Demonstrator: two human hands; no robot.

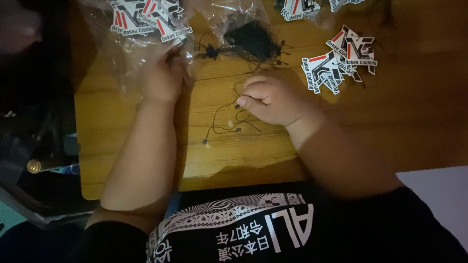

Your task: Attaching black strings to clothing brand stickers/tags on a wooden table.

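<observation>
The right hand [270, 100] rests on the wooden table [117, 122], fingers curled narrow, thumb and forefinger pinching a thin black loop string [229, 119]. The pinch sits at the string's upper end, likely so the rest can trail free: it runs off toward 7 o'clock from the hand in loose curls, with small dark fasteners at its ends. The left hand [163, 78] reaches toward 12 o'clock into a clear plastic bag [131, 48]; its fingers are folded in the film, and in this dim light I cannot tell whether they grip anything. Inside the bag's top lies a stack of white, black and red hang tags [146, 17]. At 1 o'clock from the left hand a tangled heap of black strings [253, 41] sits on more plastic. At 2 o'clock from the right hand, loose tags [341, 58] lie fanned out within reach.
</observation>
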